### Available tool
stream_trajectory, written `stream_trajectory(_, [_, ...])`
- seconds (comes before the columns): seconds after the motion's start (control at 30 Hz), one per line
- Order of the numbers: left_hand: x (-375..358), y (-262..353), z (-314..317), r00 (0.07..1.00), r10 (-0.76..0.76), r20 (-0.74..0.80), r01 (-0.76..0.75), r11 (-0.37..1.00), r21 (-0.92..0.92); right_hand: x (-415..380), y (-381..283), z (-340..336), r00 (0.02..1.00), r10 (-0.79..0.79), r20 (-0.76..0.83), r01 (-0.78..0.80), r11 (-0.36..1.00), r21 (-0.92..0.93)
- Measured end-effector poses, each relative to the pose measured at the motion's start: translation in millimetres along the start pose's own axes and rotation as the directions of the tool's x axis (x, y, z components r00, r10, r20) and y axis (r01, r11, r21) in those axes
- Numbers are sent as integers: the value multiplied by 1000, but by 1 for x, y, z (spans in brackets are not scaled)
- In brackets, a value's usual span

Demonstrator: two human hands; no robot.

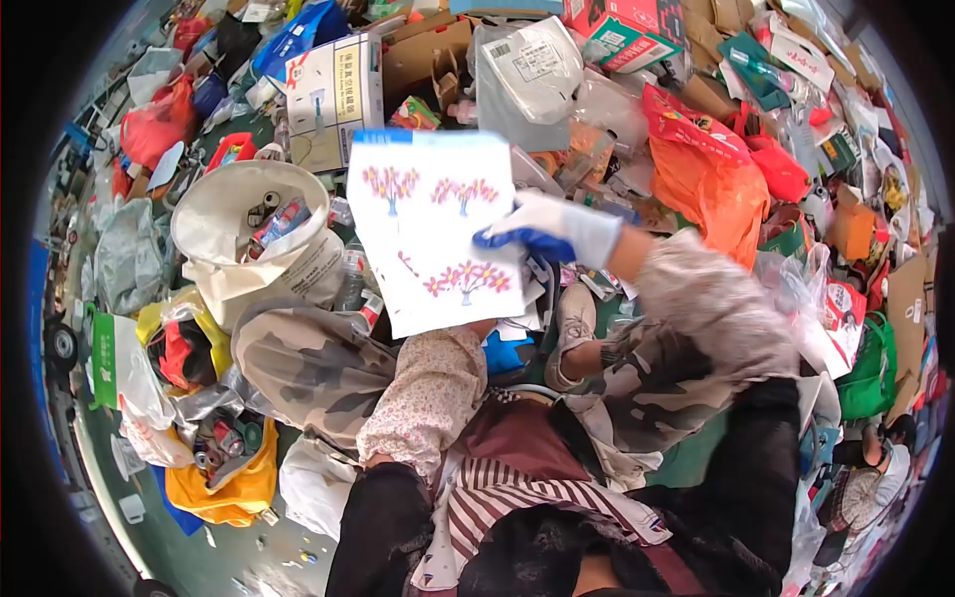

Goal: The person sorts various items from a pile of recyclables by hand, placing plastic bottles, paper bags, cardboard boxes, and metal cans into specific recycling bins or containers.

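Observation:
A white paper sheet [438, 239] printed with flowers in vases faces me at the centre, a blue band along its top. My right hand [557, 229], in a white and blue glove, is at the sheet's right edge. Its blue-coated fingers are bent over the front of the paper, slightly blurred. Behind the sheet's lower edge my left hand is hidden, and only its floral sleeve [423, 398] shows below. Left of the paper stands a white bucket [204, 264] with bottles and cans inside.
Mixed rubbish surrounds me, with cardboard boxes [333, 99] behind the sheet and a red-orange bag [701, 184] at right. A yellow bag [224, 493] of cans lies at lower left, near a green and white bag [114, 358]. Another person [865, 488] is at far right.

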State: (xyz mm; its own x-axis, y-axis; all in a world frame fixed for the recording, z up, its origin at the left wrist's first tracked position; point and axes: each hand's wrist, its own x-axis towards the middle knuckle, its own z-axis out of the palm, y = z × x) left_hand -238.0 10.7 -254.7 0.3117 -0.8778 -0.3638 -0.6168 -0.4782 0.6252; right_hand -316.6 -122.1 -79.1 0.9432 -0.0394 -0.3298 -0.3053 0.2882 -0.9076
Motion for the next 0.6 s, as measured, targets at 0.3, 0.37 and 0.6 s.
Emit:
stream_trajectory(0.3, [-143, 34, -24, 839, 524, -149, -403, 781, 478, 14, 67, 1, 944, 301, -135, -294, 953, 75])
stream_trajectory(0.37, [-164, 65, -72, 912, 389, 132, -365, 915, -174, 28, 88, -22, 964, 216, -158, -249, 940, -232])
stream_trajectory(0.6, [-69, 40, -62, 821, 288, -494, -87, 917, 390, 54, 114, -35, 987, 110, 114, 22, 616, -787])
